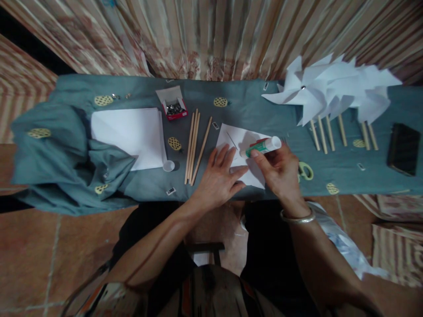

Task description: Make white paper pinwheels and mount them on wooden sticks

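Note:
A white square of paper with slits cut in from its corners lies on the cloth in front of me. My left hand rests flat on its lower left part, fingers spread. Above the paper, my right hand is closed around a green and white glue stick, tilted with its tip down near the paper's middle. Whether the tip touches the paper I cannot tell. Green-handled scissors lie partly hidden behind my right hand. A small translucent cap sits to the left, by the paper stack.
Several wooden sticks lie left of my hands. Beyond them stand an open box of metal pins and a stack of white paper, partly under bunched cloth. Several paper pinwheels and a dark phone lie at right.

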Action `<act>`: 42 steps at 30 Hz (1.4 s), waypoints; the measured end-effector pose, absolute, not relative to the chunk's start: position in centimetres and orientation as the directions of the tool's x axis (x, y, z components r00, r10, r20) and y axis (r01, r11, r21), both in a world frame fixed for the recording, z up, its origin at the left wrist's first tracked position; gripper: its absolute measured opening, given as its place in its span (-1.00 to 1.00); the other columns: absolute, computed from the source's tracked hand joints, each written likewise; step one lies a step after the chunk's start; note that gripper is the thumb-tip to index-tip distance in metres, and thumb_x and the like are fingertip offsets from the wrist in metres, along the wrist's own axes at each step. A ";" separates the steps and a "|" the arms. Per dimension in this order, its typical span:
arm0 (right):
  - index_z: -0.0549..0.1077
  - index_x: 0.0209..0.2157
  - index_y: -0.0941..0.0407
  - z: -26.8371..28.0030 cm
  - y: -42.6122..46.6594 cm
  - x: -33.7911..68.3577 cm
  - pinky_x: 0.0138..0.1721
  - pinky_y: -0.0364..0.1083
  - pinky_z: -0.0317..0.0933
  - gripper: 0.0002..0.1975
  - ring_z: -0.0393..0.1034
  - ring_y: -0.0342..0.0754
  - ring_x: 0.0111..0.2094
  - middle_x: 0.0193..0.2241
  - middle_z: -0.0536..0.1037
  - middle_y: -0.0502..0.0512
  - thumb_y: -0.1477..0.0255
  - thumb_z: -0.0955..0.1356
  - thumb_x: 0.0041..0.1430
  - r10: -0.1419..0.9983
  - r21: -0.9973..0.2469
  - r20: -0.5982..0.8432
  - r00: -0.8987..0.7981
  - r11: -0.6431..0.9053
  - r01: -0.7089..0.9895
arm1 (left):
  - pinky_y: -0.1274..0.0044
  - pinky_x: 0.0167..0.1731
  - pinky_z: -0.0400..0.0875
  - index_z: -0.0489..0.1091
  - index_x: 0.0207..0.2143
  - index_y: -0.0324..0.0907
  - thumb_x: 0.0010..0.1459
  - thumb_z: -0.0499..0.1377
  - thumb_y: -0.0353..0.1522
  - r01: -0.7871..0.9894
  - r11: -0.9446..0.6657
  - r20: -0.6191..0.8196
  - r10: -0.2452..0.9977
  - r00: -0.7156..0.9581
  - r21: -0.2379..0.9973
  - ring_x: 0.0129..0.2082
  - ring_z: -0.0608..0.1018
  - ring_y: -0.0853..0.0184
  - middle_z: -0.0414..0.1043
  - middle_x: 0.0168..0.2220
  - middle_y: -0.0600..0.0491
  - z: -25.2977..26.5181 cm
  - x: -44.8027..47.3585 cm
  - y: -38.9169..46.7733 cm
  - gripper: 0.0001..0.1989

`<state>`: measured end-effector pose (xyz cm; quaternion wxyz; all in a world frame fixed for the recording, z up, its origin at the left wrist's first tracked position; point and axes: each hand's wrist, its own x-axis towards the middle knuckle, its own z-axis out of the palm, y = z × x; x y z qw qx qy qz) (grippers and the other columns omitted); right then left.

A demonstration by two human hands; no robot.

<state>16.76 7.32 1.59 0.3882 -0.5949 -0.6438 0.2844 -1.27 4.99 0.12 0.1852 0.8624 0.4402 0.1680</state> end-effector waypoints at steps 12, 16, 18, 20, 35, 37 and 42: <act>0.42 -0.12 0.09 2.8 6.8 15.3 -0.40 -0.07 0.32 -0.68 0.48 -0.02 -0.41 -0.36 0.59 0.07 0.16 0.33 0.21 0.980 -0.685 0.172 -0.101 0.193 0.703 | 0.00 0.26 -0.04 0.43 0.04 -0.09 0.21 0.14 -0.16 0.703 -0.560 0.150 0.817 0.557 0.438 0.34 0.07 -0.05 0.07 0.32 -0.14 0.1 -1.3 4.9 -0.60; 0.42 -0.13 0.07 3.3 6.8 15.2 -0.36 -0.06 0.34 -0.71 0.48 -0.02 -0.41 -0.34 0.59 0.08 0.18 0.31 0.24 0.969 -0.640 0.187 -0.163 0.246 0.728 | 0.00 0.26 -0.04 0.44 0.02 -0.09 0.20 0.14 -0.16 0.706 -0.553 0.140 0.820 0.555 0.442 0.34 0.07 -0.06 0.08 0.32 -0.14 0.2 -1.3 4.9 -0.62; 0.41 -0.13 0.07 3.5 6.8 15.3 -0.33 -0.05 0.34 -0.71 0.48 -0.02 -0.41 -0.34 0.59 0.09 0.18 0.30 0.25 0.966 -0.630 0.179 -0.189 0.260 0.732 | -0.01 0.25 -0.04 0.44 0.03 -0.10 0.21 0.13 -0.16 0.706 -0.552 0.129 0.819 0.559 0.444 0.34 0.07 -0.06 0.07 0.32 -0.15 0.2 -1.3 4.9 -0.61; 0.41 -0.13 0.08 3.7 6.8 15.4 -0.31 -0.04 0.34 -0.70 0.48 -0.01 -0.40 -0.35 0.58 0.10 0.17 0.29 0.26 0.963 -0.619 0.168 -0.211 0.270 0.738 | -0.01 0.26 -0.04 0.43 0.05 -0.10 0.22 0.12 -0.16 0.708 -0.549 0.118 0.819 0.561 0.444 0.34 0.07 -0.06 0.07 0.32 -0.15 0.3 -1.3 5.0 -0.60; 0.41 -0.15 0.07 4.1 7.1 16.5 -0.33 -0.05 0.34 -0.67 0.47 -0.01 -0.43 -0.38 0.57 0.07 0.11 0.28 0.26 0.961 -0.608 0.136 -0.241 0.273 0.745 | 0.00 0.25 -0.04 0.37 0.11 -0.02 0.21 0.14 -0.16 0.696 -0.561 0.133 0.812 0.568 0.449 0.34 0.06 -0.04 0.06 0.33 -0.12 0.2 -1.4 5.1 -0.58; 0.42 -0.15 0.08 4.1 7.2 16.6 -0.34 -0.05 0.34 -0.67 0.47 -0.02 -0.44 -0.38 0.57 0.07 0.12 0.28 0.25 0.961 -0.621 0.130 -0.244 0.271 0.735 | 0.01 0.25 -0.04 0.37 0.12 -0.01 0.20 0.15 -0.17 0.697 -0.561 0.132 0.812 0.568 0.447 0.34 0.06 -0.03 0.05 0.33 -0.11 0.2 -1.4 5.1 -0.57; 0.43 -0.15 0.08 3.9 7.3 17.1 -0.36 -0.05 0.34 -0.67 0.47 -0.01 -0.42 -0.39 0.58 0.07 0.13 0.30 0.24 0.959 -0.628 0.146 -0.242 0.279 0.727 | 0.00 0.25 -0.04 0.38 0.11 0.00 0.18 0.18 -0.16 0.699 -0.566 0.146 0.812 0.566 0.437 0.34 0.06 -0.04 0.02 0.35 -0.09 0.1 -1.4 5.1 -0.56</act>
